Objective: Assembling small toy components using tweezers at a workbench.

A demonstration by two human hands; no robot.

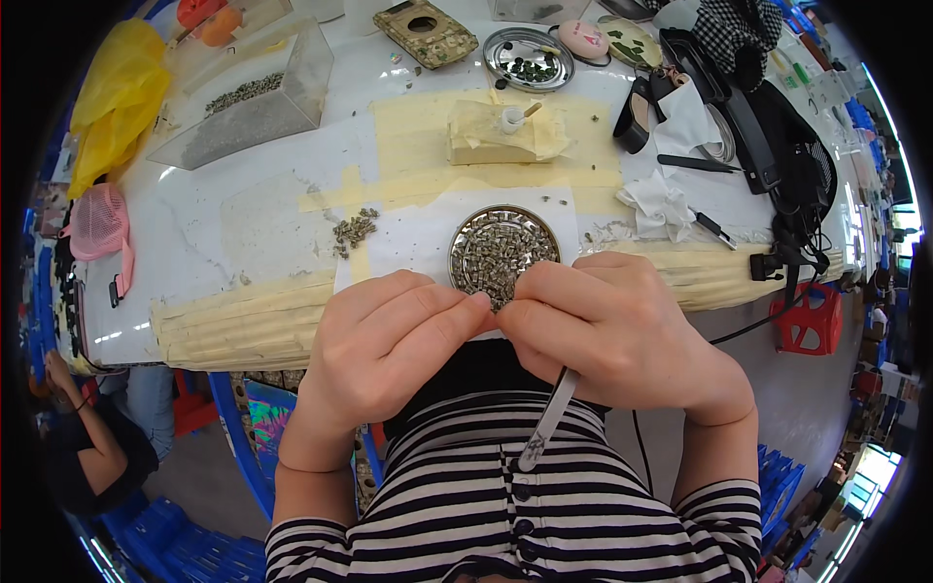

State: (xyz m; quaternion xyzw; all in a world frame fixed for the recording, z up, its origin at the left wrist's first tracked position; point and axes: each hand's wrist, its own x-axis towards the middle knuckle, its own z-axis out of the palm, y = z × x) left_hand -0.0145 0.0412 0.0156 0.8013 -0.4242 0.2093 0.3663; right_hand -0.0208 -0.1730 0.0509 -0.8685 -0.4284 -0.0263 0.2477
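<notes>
A round metal dish (453,233) full of small metal parts (503,255) sits on white paper (413,233) at the table's front. Over its near edge, the fingertips of both hands meet. My left hand (389,335) is closed in a pinch, and whatever lies between thumb and forefinger is too small to make out. My right hand (607,330) is closed too, its thumb and forefinger pinched beside the left ones. Metal tweezers (549,423) stick out below the right palm, their flat end toward my striped shirt; their tips are hidden.
Loose metal parts (355,231) lie left of the dish. Behind it stands a tape-covered block (476,146) with a small white cup (512,120). A clear bin (292,117) is at far left, a plate of green pieces (501,44) at the back, black tweezers (695,163) and crumpled tissue (656,206) at right.
</notes>
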